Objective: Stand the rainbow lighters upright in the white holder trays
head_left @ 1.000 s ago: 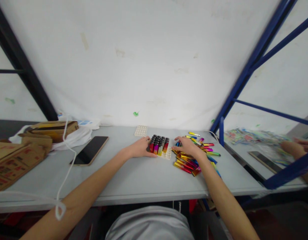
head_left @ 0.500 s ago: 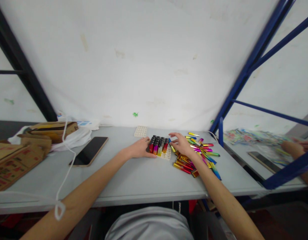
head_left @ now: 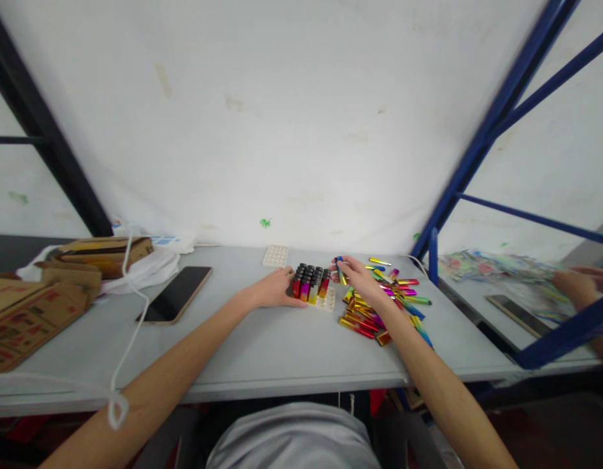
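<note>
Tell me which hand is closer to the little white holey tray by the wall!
Left. The left hand is just in front of the white tray, beside black-topped tubes; the right hand is farther right, past them, holding a blue-and-yellow tube.

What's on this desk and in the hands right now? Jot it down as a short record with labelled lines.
Left hand: left hand, curved around the left side of the standing black-topped tubes
Right hand: right hand, holding a blue-and-yellow tube
Front tray: white tray, partly filled
Back tray: second white tray, near the wall
Loose pile: shiny colourful tubes, lying on the right
Far left: phone, cardboard boxes
</note>
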`<state>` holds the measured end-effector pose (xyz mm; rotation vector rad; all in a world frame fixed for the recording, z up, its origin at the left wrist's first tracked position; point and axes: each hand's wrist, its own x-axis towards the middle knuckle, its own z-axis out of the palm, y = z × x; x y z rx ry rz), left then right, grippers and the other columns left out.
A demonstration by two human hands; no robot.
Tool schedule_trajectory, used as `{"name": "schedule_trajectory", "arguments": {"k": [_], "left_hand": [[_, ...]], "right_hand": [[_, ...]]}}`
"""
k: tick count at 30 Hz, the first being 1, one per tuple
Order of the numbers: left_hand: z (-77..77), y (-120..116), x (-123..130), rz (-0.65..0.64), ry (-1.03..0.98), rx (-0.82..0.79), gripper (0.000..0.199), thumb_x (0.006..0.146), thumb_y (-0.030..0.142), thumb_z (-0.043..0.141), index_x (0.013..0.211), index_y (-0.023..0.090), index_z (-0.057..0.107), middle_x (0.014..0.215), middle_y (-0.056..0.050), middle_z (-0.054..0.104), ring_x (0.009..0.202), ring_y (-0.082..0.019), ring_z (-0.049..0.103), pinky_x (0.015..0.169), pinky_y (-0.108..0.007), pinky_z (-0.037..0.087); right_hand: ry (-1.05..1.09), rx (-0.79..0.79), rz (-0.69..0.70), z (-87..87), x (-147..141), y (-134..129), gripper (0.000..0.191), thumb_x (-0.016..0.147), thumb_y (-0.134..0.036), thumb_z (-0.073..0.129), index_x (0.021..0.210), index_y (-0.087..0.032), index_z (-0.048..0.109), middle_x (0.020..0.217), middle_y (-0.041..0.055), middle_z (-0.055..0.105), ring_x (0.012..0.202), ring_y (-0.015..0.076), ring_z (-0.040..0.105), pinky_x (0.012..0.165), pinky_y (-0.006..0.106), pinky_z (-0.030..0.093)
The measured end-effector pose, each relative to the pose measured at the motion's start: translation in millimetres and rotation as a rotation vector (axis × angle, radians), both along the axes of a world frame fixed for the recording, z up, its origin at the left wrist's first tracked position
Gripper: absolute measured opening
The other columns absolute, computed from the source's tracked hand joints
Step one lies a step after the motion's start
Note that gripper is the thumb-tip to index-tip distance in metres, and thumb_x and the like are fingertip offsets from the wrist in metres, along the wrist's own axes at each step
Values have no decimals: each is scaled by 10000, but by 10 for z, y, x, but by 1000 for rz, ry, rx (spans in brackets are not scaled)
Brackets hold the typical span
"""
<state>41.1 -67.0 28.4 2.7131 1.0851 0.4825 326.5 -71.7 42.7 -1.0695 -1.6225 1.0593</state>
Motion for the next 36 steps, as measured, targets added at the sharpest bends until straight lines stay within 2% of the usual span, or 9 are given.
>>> {"name": "schedule_trajectory", "arguments": {"k": [2,5,10,13,17,22,26,29,36], "left_hand": [[3,0,0,2,-5,-5,594,808,763,727,997,200,721,1060,-102,682,1056,-317,624,987,-407,512],[3,0,-2,16,-15,-1,631,793,786,726,1007,193,720,1081,-112,673,1042,-318,627,981,-415,519],[2,-5,1,9,-7,-3,637,807,777,721,1050,187,717,1115,-124,668,1081,-329,627,1012,-430,514],[-4,-5,1,20,-20,0,644,796,785,724,1048,193,718,1117,-123,673,1070,-329,630,1004,-432,520],[-10,2,-1,24,-25,0,639,782,784,737,1043,201,721,1113,-117,677,1069,-331,633,1001,-431,521],[-6,-3,-2,15,-15,1,628,799,760,745,1078,197,722,1127,-117,674,1083,-323,633,1005,-419,514],[-3,-8,-1,7,0,2,594,817,746,738,1042,197,716,1116,-115,673,1092,-321,624,1018,-419,509],[-4,-2,-3,8,-8,-5,602,806,758,739,1021,196,716,1109,-111,670,1076,-317,622,1011,-418,513],[-13,11,-7,3,-9,-18,619,813,763,728,1063,196,725,1127,-120,662,1094,-326,616,1025,-422,502]], "right_hand": [[57,-26,-11,22,-38,-25,519,879,-705,606,1102,-236,602,985,40,741,625,138,645,629,299,547],[81,1,-41,50,-68,-41,518,871,-726,596,1086,-257,546,852,-29,649,498,88,485,498,240,418],[15,-79,-6,89,-67,-73,501,877,-731,588,1003,-247,558,650,-98,437,472,85,343,454,210,267],[-72,-37,-22,96,-86,-100,516,887,-757,557,905,-241,566,620,-85,417,478,101,348,454,228,277],[-199,119,-116,94,-109,-116,553,909,-773,512,755,-242,531,594,-47,461,538,138,426,507,260,338],[-325,258,-238,109,-115,-134,531,919,-655,501,591,-246,416,553,-28,430,571,151,418,564,291,313],[-330,308,-292,104,-143,-160,401,885,-500,477,580,-251,402,544,-29,405,563,154,414,567,296,291],[-325,339,-308,94,-161,-169,353,869,-458,467,590,-251,405,550,-30,411,575,156,426,577,292,296],[-324,321,-282,102,-147,-172,481,950,-630,485,659,-248,456,579,-24,483,589,162,455,577,285,338]]}}
